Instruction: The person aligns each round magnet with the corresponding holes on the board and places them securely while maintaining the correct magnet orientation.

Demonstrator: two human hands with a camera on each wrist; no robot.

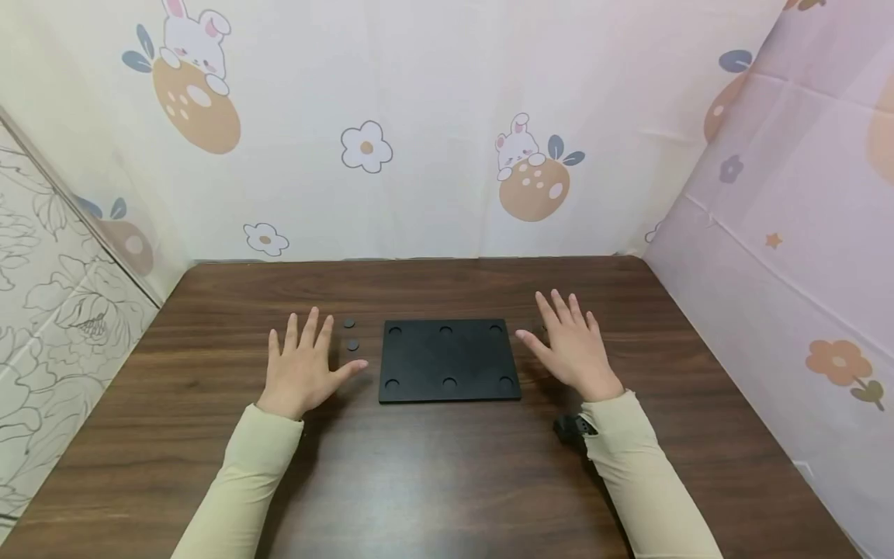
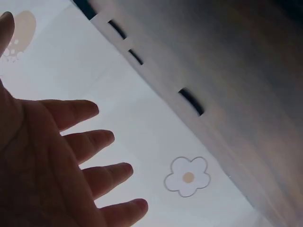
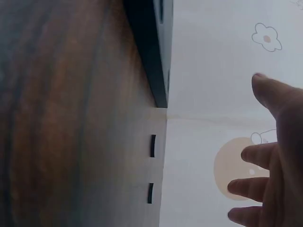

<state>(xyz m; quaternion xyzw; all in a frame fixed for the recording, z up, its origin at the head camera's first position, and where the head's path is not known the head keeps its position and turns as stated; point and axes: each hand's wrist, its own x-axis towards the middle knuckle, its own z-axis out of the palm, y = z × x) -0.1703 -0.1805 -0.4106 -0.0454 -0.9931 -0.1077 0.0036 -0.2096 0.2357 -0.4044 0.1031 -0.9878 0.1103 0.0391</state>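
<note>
A flat black board [image 1: 450,361] with several round recesses lies mid-table. To its left are two small dark discs [image 1: 352,345]; the left wrist view shows three thin dark discs [image 2: 191,101] on that side. My left hand [image 1: 299,376] hovers beside them, fingers spread and holding nothing. On the board's other side, my right hand [image 1: 573,349] is spread too, palm down with nothing in it. Near it, the right wrist view shows two more dark discs [image 3: 153,145] past the board's corner [image 3: 161,99]; in the head view that hand largely hides them.
The brown wooden table [image 1: 447,481] ends at the back against a patterned curtain [image 1: 433,194]. More patterned cloth [image 1: 789,310] hangs along the right side, and a floral panel [image 1: 70,326] stands at the left. A small black device [image 1: 574,427] sits at my right wrist.
</note>
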